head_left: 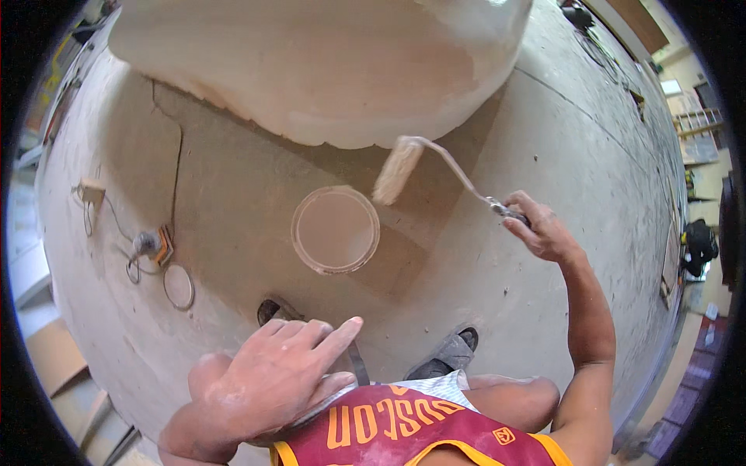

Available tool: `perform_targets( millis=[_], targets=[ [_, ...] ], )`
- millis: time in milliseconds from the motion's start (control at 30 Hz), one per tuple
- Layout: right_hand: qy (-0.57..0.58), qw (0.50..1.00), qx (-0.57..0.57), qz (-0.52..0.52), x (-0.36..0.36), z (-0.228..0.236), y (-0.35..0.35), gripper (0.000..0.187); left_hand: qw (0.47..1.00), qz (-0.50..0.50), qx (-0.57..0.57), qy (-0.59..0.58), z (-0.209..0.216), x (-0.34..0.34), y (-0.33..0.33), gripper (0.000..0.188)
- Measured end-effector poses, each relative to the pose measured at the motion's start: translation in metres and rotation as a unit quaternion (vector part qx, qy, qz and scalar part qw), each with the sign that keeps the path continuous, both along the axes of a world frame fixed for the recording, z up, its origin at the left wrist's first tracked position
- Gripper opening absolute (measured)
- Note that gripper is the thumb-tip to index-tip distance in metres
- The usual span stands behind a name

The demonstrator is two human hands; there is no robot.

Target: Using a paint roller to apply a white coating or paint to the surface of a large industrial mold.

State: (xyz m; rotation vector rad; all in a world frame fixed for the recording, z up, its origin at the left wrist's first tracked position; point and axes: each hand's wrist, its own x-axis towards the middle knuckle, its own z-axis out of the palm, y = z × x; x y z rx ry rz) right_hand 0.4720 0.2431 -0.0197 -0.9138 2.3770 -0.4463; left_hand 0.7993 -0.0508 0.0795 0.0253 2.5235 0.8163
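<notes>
My right hand (pixel 544 229) is closed around the dark handle of a paint roller (pixel 398 171), held out to the right. A bent metal frame runs from the handle to the pale, coated sleeve, which hangs tilted beside a large smooth, whitish curved form (pixel 326 74); I cannot tell whether they touch. Left of the sleeve, a round bucket (pixel 294 237) on the floor holds pale pinkish paint. My left hand (pixel 276 369), dusty with white, is in front of my body near my left knee. Its index finger is stretched out and it holds nothing visible.
On the left floor lie a small power tool with an orange square base (pixel 162 246), a round lid or ring (pixel 179 287) and a small block (pixel 92 190). A thin cable (pixel 180 155) runs toward the curved form. My sandalled foot (pixel 451 353) stands below the bucket.
</notes>
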Motion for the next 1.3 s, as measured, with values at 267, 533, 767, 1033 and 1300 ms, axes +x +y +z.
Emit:
perform_targets(
  millis=[267,533,767,1033,1300],
  targets=[
    [0.096,0.939,0.088,0.317,0.079,0.060,-0.137,0.028,0.996,-0.068,-0.003,0.059,0.002,0.008,0.007,0.059],
    [0.160,0.799,0.282,0.506,0.121,0.046,-0.235,0.016,0.989,-0.093,0.008,0.116,-0.004,0.025,-0.013,0.058],
    [0.184,0.749,0.309,0.556,0.127,0.086,-0.284,0.018,0.985,-0.091,0.029,0.142,0.004,0.033,-0.041,0.058],
    [0.167,0.749,0.307,0.564,0.130,0.061,-0.290,0.016,0.988,-0.003,0.076,0.131,0.004,0.045,-0.046,0.042],
    [0.191,0.749,0.308,0.555,0.132,0.054,-0.288,0.019,0.976,-0.083,0.042,0.197,0.002,0.045,-0.054,0.054]
  ],
)
